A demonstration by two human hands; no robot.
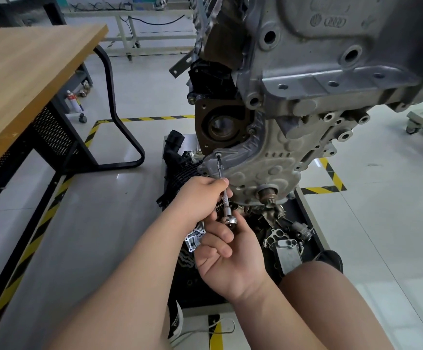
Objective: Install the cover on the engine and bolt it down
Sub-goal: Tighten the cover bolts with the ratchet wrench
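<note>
In the head view, the engine (331,59) hangs in the upper right of the frame; its silver timing cover (263,162) sits against the engine's lower face, right of centre. A socket extension bar (221,171) runs up to a bolt (218,155) at the cover's upper-left corner; the left hand (200,198) pinches the bar's knurled section between thumb and fingertips. Just below, the right hand (233,256) curls its fingers around the ratchet (228,220). A black tray (315,223) of loose parts lies beneath; a wooden table (28,72) fills the upper left; yellow-black floor tape (142,119) runs behind.
</note>
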